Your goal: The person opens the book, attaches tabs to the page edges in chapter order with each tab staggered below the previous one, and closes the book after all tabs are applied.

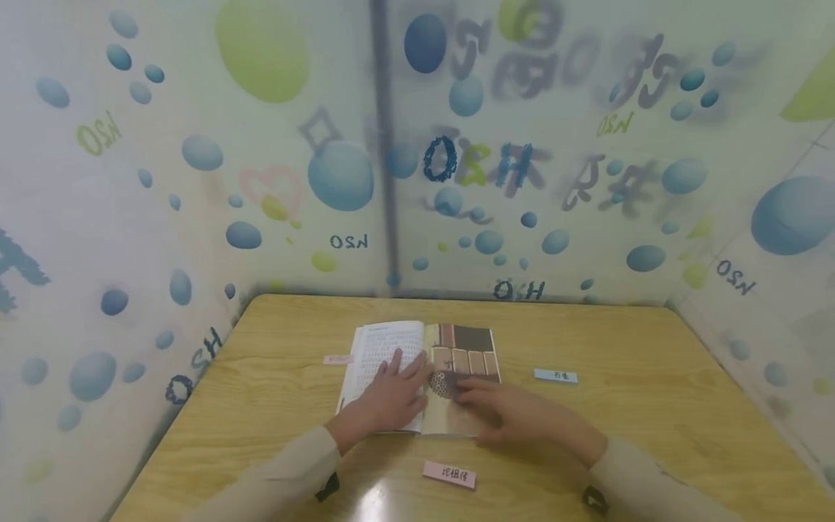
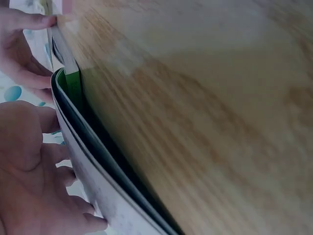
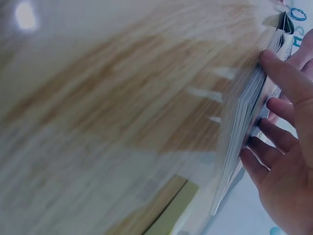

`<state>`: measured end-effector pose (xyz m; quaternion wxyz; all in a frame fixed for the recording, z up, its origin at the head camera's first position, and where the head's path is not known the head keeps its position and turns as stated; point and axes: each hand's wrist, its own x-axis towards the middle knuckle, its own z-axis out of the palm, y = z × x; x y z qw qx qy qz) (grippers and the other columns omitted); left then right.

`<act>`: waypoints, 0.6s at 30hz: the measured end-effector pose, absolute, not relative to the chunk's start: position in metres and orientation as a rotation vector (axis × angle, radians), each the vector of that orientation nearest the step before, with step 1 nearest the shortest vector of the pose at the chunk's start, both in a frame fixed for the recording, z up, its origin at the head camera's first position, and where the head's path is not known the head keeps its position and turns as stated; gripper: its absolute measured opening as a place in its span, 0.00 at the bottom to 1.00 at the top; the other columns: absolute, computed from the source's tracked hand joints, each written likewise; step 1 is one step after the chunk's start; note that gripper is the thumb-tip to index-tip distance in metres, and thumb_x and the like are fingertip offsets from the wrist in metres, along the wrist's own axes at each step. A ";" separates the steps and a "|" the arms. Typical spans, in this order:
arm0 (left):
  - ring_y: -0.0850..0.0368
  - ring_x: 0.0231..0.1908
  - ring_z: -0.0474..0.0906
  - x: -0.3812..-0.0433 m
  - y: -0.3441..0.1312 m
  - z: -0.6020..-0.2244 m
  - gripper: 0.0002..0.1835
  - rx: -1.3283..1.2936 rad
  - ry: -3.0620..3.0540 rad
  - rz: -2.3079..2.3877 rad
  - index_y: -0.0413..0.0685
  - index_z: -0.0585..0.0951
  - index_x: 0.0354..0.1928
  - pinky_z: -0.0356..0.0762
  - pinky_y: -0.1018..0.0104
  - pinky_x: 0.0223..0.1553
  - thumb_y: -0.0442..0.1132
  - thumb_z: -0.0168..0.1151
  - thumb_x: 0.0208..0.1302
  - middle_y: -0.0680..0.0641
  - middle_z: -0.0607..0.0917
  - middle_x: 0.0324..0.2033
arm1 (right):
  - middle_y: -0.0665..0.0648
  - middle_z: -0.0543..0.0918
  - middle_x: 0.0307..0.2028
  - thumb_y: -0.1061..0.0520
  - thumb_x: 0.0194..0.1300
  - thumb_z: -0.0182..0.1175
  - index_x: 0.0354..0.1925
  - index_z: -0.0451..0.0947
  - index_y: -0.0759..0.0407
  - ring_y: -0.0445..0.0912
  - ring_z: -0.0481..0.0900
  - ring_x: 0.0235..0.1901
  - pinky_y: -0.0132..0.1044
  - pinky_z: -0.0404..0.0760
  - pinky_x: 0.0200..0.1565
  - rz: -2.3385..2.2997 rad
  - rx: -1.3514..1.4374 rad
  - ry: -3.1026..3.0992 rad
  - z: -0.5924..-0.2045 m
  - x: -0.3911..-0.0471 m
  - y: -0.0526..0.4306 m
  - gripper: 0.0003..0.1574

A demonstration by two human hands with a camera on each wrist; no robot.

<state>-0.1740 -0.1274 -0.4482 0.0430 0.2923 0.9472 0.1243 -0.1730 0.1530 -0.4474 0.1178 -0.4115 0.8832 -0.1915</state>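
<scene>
An open book [image 1: 399, 339] lies on the wooden table. Printed text fills its left page, and a brown and cream picture with a dotted round shape covers the right page [image 1: 481, 362]. My left hand [image 1: 390, 397] rests on the left page beside the spine, fingers spread. Over the right page is my right hand [image 1: 522, 415], slightly blurred, its fingers touching the picture. In the right wrist view, the thumb of the right hand [image 3: 286, 161] lies at the edge of the page stack. The left wrist view shows the left hand [image 2: 24, 171] with fingertips along the page.
A pink paper slip [image 1: 450, 475] with handwriting lies in front of the book. To the right is a blue slip [image 1: 556, 375], and a pink slip [image 1: 338, 359] sits at the book's left edge. Patterned walls [image 1: 522, 217] enclose the table [image 1: 274, 362] behind and at both sides.
</scene>
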 end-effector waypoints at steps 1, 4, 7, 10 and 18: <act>0.23 0.72 0.45 -0.174 -0.126 -0.449 0.31 0.881 2.888 0.372 0.44 0.64 0.77 0.50 0.29 0.67 0.48 0.50 0.78 0.39 0.56 0.77 | 0.55 0.64 0.75 0.44 0.62 0.71 0.70 0.72 0.51 0.55 0.65 0.70 0.54 0.66 0.67 -0.548 -1.206 2.584 -0.448 -0.173 0.153 0.41; 0.26 0.73 0.44 -0.174 -0.125 -0.448 0.31 0.843 2.866 0.345 0.47 0.62 0.78 0.48 0.31 0.69 0.49 0.48 0.79 0.41 0.54 0.78 | 0.55 0.64 0.74 0.43 0.63 0.71 0.70 0.72 0.50 0.55 0.66 0.70 0.53 0.67 0.67 -0.529 -1.200 2.587 -0.449 -0.175 0.155 0.41; 0.27 0.73 0.45 -0.174 -0.125 -0.448 0.31 0.820 2.855 0.329 0.48 0.63 0.78 0.49 0.32 0.69 0.50 0.48 0.79 0.42 0.54 0.78 | 0.55 0.66 0.74 0.42 0.63 0.70 0.71 0.72 0.49 0.55 0.66 0.70 0.54 0.66 0.67 -0.527 -1.184 2.578 -0.448 -0.176 0.157 0.41; 0.28 0.73 0.45 -0.174 -0.126 -0.447 0.31 0.803 2.833 0.333 0.50 0.61 0.79 0.50 0.33 0.69 0.51 0.46 0.80 0.43 0.53 0.78 | 0.56 0.67 0.73 0.42 0.64 0.70 0.69 0.74 0.50 0.56 0.67 0.69 0.55 0.67 0.67 -0.544 -1.172 2.566 -0.446 -0.175 0.159 0.39; 0.29 0.74 0.45 -0.174 -0.131 -0.448 0.31 0.810 2.801 0.343 0.51 0.59 0.80 0.51 0.33 0.69 0.52 0.44 0.81 0.44 0.50 0.79 | 0.53 0.69 0.72 0.42 0.62 0.71 0.66 0.77 0.49 0.53 0.69 0.68 0.51 0.67 0.67 -0.558 -1.102 2.548 -0.446 -0.176 0.163 0.35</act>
